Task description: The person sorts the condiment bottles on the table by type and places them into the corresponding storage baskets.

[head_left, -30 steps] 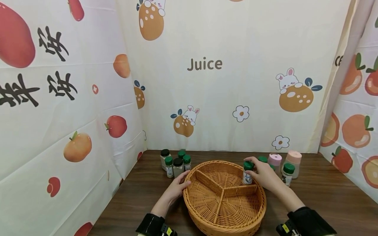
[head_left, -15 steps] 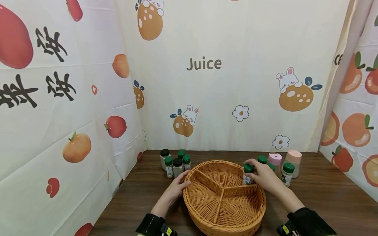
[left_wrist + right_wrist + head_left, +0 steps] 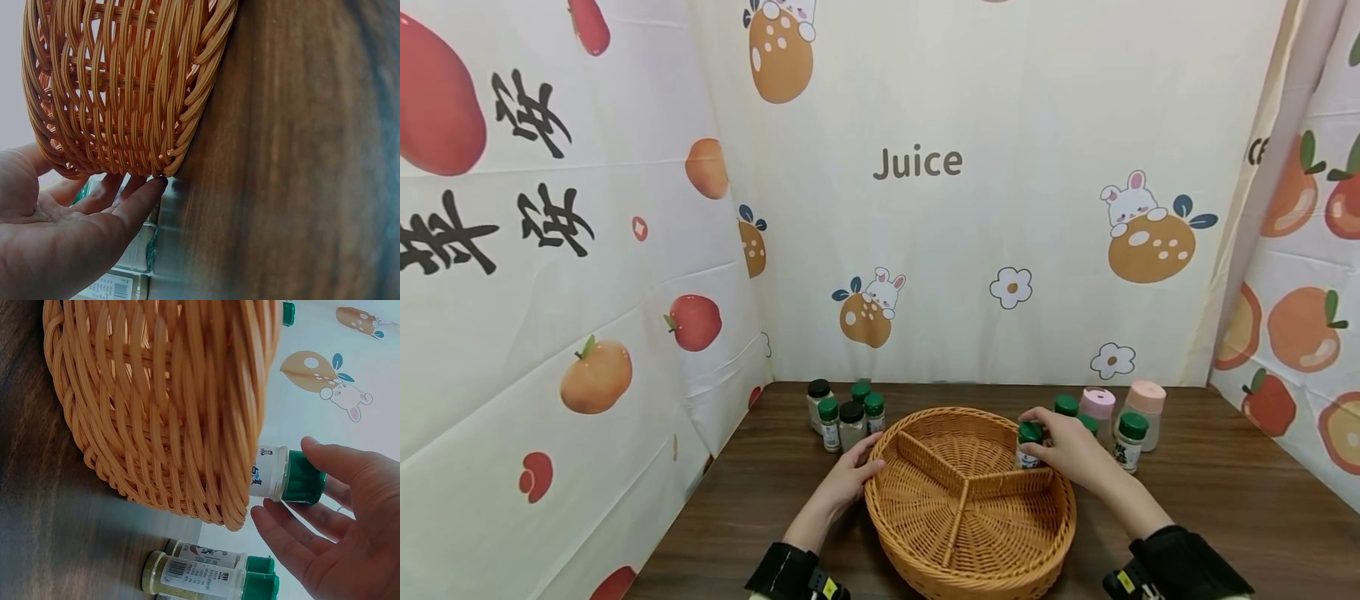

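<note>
A round wicker basket, split into three sections by woven dividers, stands on the table. My left hand grips its left rim, thumb over the edge; in the left wrist view the fingers press its woven outer wall. At the basket's right rear, my right hand holds a green-capped spice jar inside the rear section. From the right wrist, the thumb lies against the green cap and the fingers curl round the other side. Basket weave hides the jar's lower part, so I cannot tell whether it touches the bottom.
Several spice jars with black or green caps stand behind the left hand. More green-capped jars stand behind the right forearm, beside a pink-lidded bottle and a peach-lidded bottle. A printed cloth hangs behind the wooden table.
The spice jar in my right hand has sunk slightly lower into the basket's rear section. My left hand and the basket have stayed in place.
</note>
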The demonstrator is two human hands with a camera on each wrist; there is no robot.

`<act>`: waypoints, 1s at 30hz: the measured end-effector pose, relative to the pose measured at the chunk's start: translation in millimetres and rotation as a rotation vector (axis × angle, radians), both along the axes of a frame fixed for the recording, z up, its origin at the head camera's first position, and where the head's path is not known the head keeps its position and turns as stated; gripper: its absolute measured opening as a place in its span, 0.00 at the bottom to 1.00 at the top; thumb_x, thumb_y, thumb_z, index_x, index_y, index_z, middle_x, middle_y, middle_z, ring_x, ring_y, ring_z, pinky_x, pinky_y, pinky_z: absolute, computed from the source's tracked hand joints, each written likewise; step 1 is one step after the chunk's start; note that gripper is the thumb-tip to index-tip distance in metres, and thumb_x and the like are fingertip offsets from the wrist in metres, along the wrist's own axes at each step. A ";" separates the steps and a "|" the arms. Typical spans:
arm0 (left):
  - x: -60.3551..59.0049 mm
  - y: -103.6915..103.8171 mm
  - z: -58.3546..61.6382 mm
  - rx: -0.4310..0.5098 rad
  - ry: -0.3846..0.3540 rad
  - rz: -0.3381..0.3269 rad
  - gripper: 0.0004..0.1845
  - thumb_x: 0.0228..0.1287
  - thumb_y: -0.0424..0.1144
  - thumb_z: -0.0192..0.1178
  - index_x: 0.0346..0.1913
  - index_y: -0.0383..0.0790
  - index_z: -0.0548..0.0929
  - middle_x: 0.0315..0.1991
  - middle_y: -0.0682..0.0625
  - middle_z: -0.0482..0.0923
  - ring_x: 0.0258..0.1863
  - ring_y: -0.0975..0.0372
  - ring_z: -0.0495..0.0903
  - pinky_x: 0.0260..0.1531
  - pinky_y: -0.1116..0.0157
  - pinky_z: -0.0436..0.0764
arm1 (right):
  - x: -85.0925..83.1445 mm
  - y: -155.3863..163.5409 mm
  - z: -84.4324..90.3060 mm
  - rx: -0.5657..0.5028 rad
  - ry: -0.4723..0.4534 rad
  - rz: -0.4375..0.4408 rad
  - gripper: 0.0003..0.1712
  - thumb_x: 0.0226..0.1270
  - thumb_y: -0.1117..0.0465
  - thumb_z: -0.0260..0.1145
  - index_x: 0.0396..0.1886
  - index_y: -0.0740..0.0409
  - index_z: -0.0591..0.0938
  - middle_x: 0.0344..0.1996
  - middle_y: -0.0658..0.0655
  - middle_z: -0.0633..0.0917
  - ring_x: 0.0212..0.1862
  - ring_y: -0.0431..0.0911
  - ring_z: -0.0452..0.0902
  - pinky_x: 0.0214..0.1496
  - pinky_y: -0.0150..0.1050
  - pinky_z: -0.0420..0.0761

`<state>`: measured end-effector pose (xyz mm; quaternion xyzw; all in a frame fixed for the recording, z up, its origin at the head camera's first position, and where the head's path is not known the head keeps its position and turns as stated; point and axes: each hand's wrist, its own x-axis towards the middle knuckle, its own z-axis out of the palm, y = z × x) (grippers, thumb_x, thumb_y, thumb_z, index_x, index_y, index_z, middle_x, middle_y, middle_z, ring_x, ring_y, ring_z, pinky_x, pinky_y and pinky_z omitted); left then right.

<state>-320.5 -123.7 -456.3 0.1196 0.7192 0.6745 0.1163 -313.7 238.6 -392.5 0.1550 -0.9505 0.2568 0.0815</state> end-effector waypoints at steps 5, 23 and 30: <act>-0.2 0.3 0.1 -0.017 -0.016 0.016 0.30 0.77 0.32 0.50 0.78 0.36 0.56 0.73 0.29 0.58 0.68 0.40 0.70 0.54 0.53 0.83 | 1.3 1.4 3.1 -0.018 0.013 0.009 0.21 0.65 0.57 0.70 0.55 0.61 0.80 0.44 0.61 0.86 0.47 0.56 0.84 0.43 0.51 0.85; -0.1 0.6 -1.1 -0.014 -0.012 0.013 0.30 0.76 0.31 0.49 0.77 0.35 0.57 0.74 0.28 0.57 0.69 0.38 0.68 0.56 0.51 0.82 | 3.9 24.2 29.3 -0.007 0.126 -0.018 0.18 0.68 0.59 0.68 0.53 0.63 0.80 0.46 0.64 0.87 0.48 0.60 0.84 0.45 0.54 0.85; -0.3 0.6 -0.1 -0.007 -0.005 0.000 0.30 0.77 0.31 0.49 0.78 0.34 0.55 0.74 0.28 0.57 0.69 0.38 0.68 0.55 0.51 0.83 | 4.1 42.7 35.6 0.004 0.161 -0.035 0.18 0.68 0.62 0.67 0.53 0.67 0.80 0.47 0.70 0.85 0.48 0.64 0.83 0.46 0.56 0.84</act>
